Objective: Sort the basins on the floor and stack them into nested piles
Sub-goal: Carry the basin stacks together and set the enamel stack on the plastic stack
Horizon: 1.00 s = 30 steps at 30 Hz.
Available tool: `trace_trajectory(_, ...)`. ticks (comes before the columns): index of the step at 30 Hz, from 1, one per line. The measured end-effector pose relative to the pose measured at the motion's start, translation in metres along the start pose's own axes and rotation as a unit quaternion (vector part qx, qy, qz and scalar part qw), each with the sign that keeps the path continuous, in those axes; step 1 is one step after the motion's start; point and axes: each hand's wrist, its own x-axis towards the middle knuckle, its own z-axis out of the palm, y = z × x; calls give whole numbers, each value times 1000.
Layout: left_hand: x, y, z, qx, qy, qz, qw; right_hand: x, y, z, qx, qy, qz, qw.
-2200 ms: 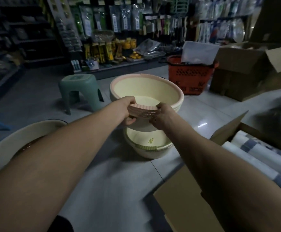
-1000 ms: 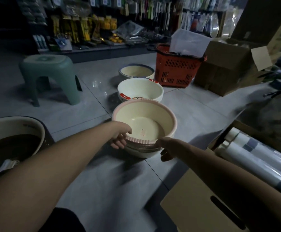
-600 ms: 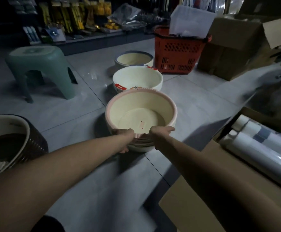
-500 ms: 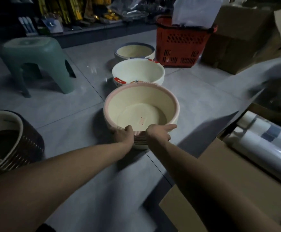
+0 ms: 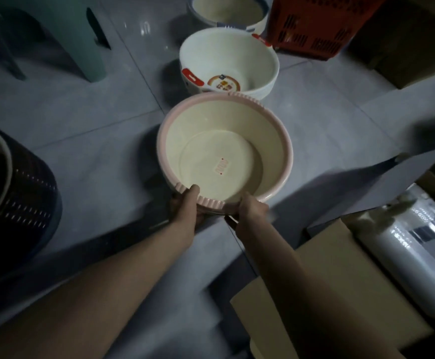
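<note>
Far left of the fingers, a dark perforated tub (image 5: 17,203) sits at the frame edge, well apart from them, with bare floor (image 5: 94,112) between. Up and left, a green stool (image 5: 63,35), also well apart. Left hand (image 5: 186,206) grips the near lip of the pink-rimmed basin (image 5: 224,151): thumb on top of the ribbed lip, fingers curled under and hidden. The basin lies straight beyond the fingertips, mouth up, with only its near edge in hand. Its far rim is just beside a white basin (image 5: 229,66) with red handles; I can't tell if they touch. Past that, a blue-rimmed basin (image 5: 226,11), with a red basket (image 5: 314,24) just to its right. Right hand (image 5: 252,209) grips the same near lip, close beside the left, fingers wrapped below. Open floor runs right of the basin's rim. Just right of the right forearm, the cardboard box (image 5: 327,281) edge crowds in, with wrapped rolls (image 5: 418,255) beyond it.
</note>
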Motion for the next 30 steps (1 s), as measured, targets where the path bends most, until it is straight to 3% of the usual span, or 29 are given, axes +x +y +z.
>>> trace_trajectory(4,-37,-5,-38,49,-15,-84,995,-30,28,-16,-41,27,79,996)
trace_trajectory(8,-81,23,-71,86,-23,-147,985,-73,27,-38,-93,0,105,990)
trace_trajectory(16,-192,152,-103,160,-25,-108,981,-221,-44,-53,-126,-18,80,989)
trace_trajectory(22,-259,277,-104,256,-112,-71,958,-324,-126,-54,-151,-52,72,984)
trace_trajectory(26,-252,325,-97,312,-139,-38,939,-337,-156,-61,-151,-53,49,986)
trace_trajectory(30,-216,330,-92,332,-126,-38,934,-310,-143,-64,-131,-40,69,988)
